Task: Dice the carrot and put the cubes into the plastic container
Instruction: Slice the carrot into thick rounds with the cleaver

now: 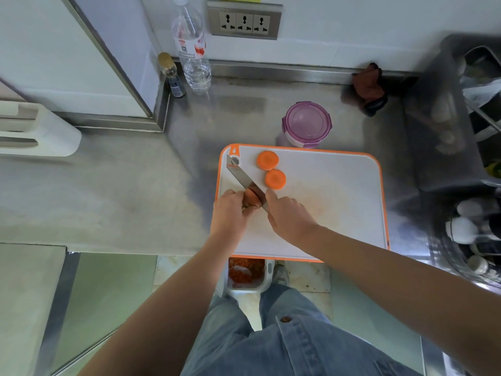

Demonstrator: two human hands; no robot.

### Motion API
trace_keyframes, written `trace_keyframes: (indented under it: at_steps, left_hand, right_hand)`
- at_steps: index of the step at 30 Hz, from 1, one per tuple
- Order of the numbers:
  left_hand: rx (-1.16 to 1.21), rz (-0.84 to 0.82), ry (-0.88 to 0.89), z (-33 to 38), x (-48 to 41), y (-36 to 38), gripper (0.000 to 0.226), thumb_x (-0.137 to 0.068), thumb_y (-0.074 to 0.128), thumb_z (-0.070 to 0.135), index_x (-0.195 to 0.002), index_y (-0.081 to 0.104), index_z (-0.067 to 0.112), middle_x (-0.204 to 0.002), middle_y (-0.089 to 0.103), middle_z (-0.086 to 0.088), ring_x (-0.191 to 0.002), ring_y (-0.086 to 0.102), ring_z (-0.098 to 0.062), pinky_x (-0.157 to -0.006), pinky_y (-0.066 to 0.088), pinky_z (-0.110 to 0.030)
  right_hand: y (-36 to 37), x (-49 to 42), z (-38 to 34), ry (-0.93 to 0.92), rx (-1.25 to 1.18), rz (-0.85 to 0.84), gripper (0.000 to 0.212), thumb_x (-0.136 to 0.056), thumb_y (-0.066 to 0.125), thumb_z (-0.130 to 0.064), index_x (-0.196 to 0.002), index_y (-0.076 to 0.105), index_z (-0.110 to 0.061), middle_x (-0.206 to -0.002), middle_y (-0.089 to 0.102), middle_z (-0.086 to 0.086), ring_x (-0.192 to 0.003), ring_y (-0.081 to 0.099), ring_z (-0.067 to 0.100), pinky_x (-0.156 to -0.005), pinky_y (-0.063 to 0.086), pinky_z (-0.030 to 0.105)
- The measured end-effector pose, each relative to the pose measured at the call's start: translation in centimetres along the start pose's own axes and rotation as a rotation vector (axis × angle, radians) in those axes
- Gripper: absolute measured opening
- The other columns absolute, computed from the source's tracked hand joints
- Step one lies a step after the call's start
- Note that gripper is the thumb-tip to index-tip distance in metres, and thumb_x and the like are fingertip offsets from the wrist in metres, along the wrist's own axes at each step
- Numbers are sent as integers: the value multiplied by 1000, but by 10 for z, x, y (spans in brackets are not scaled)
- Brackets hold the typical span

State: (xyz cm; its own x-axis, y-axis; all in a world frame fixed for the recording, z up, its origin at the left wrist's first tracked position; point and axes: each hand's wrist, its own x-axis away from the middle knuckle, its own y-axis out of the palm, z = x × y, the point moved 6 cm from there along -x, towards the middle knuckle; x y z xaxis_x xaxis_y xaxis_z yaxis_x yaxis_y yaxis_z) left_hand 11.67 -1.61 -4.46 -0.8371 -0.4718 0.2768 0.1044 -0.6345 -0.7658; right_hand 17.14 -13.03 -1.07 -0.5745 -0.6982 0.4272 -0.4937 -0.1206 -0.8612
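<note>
On the white cutting board with an orange rim, my left hand grips a carrot piece at the board's left side. My right hand holds a knife, forefinger stretched along its spine, with the blade set across the carrot piece. Two round carrot slices lie flat just beyond the knife. The plastic container, clear with a purple clip lid on it, stands on the counter behind the board.
A water bottle and a small dark bottle stand at the back wall. A dark cloth lies at back right. A dish rack fills the right side. A bin with orange scraps sits below the counter edge.
</note>
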Motion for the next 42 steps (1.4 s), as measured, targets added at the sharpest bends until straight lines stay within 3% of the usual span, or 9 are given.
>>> trace_keyframes:
  at_steps: [5, 12, 16, 21, 24, 28, 34, 38, 42]
  left_hand:
    - [-43, -87, 67, -6, -15, -6, 28, -88, 67, 36, -96, 71, 10, -77, 48, -1, -73, 45, -18, -64, 28, -24]
    - [70, -242, 41, -19, -25, -11, 14, -89, 66, 24, -85, 69, 11, -62, 51, 9, -70, 53, -20, -52, 33, -14]
    - [84, -197, 19, -19, -23, -11, 17, -88, 68, 30, -76, 62, 20, -57, 49, 13, -66, 51, -18, -51, 28, -16]
    - [109, -15, -62, -13, -10, -6, 41, -71, 78, 48, -95, 65, 18, -89, 63, 4, -83, 59, -17, -73, 44, -30]
    - [99, -13, -35, -3, -9, -3, 28, -74, 79, 42, -78, 62, 21, -82, 55, 4, -75, 55, -15, -65, 31, -16]
    - [91, -62, 29, -6, -11, -3, 23, -81, 76, 31, -71, 56, 26, -69, 40, 11, -61, 40, -5, -61, 31, -5]
    - [90, -137, 15, -19, -20, -5, 30, -81, 72, 41, -71, 64, 14, -66, 51, -2, -65, 50, -21, -59, 28, -29]
    - [142, -158, 26, -24, -20, -5, 23, -78, 76, 33, -86, 68, 13, -78, 60, -1, -72, 56, -17, -66, 38, -28]
    - [297, -63, -114, -26, -13, -8, 39, -71, 83, 30, -102, 63, 16, -83, 66, 8, -77, 64, -13, -74, 49, -26]
  right_hand:
    - [3, -7, -2, 8, -2, -4, 27, -97, 38, -10, -124, 35, -6, -77, 44, 8, -67, 40, 29, -61, 31, 35]
    - [7, -21, -6, -18, 20, -9, 23, -96, 38, -9, -120, 36, -7, -75, 48, 10, -65, 40, 29, -59, 32, 37]
    - [6, -22, -7, -22, 26, 12, 21, -97, 38, -9, -118, 36, -8, -70, 41, 4, -63, 46, 29, -57, 34, 35]
    - [-5, -23, -7, -29, 39, 16, 25, -96, 42, -8, -120, 37, -9, -76, 44, 5, -66, 46, 26, -58, 36, 35]
    - [-3, -14, -2, -20, 65, -23, 27, -95, 40, -7, -122, 36, -8, -82, 51, 10, -74, 52, 33, -60, 33, 36]
    - [6, -17, -5, -17, 63, -44, 27, -95, 39, -5, -122, 34, -7, -78, 46, 7, -70, 47, 30, -60, 32, 35]
    - [11, -27, 1, -28, 11, -27, 26, -98, 36, -10, -124, 34, -7, -85, 58, 13, -74, 55, 36, -61, 36, 38]
    - [5, -33, 14, 36, -63, 32, 25, -101, 39, -22, -120, 38, -7, -97, 62, 19, -87, 59, 42, -66, 39, 40]
    - [-6, -36, 19, 101, -182, 78, 20, -100, 42, -24, -110, 44, -8, -95, 60, 17, -86, 58, 39, -65, 37, 37]
